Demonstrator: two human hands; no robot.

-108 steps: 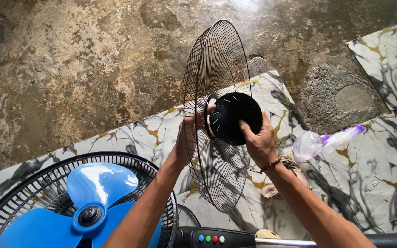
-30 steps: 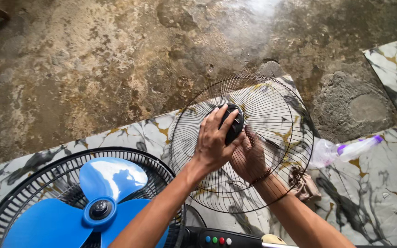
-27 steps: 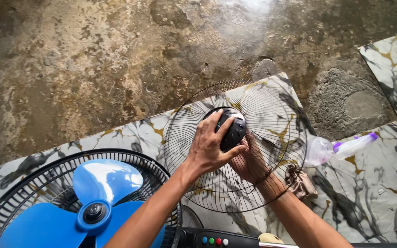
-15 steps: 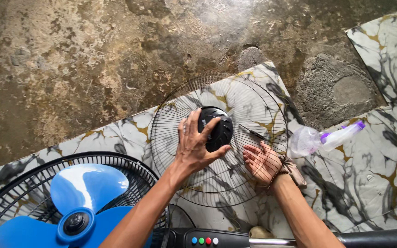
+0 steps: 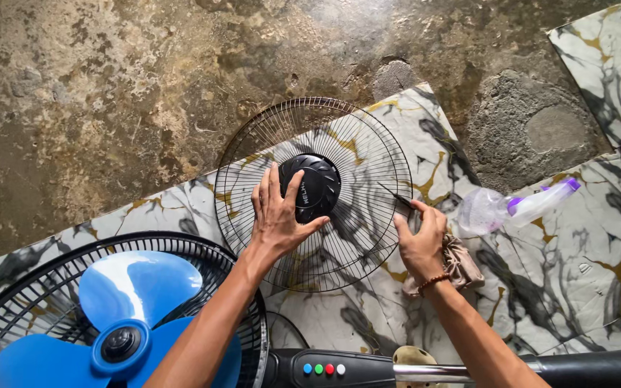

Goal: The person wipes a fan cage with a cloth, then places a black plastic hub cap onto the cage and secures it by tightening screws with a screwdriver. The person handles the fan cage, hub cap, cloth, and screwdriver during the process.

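Note:
A round black wire fan grille (image 5: 357,140) with a black ribbed hub (image 5: 319,179) lies almost flat over a marble-patterned tile (image 5: 181,208). My left hand (image 5: 276,221) lies on the grille, its fingers spread and curled against the left side of the hub. My right hand (image 5: 420,237) is at the grille's right rim, with the fingertips closed on the edge wires beside a small dark clip (image 5: 395,197). A crumpled brown cloth (image 5: 464,264) lies just under my right wrist.
A fan head with blue blades (image 5: 134,294) in a black rear guard (image 5: 37,284) lies at the lower left. Its black control panel with coloured buttons (image 5: 325,368) and its pole (image 5: 468,372) run along the bottom edge. A clear spray bottle with a purple nozzle (image 5: 512,208) lies to the right. Rough concrete floor (image 5: 109,93) fills the top.
The grille went from upright to flat on the tile and shifted left. My left hand stayed on the hub. My right hand came out from under the grille and took its right rim.

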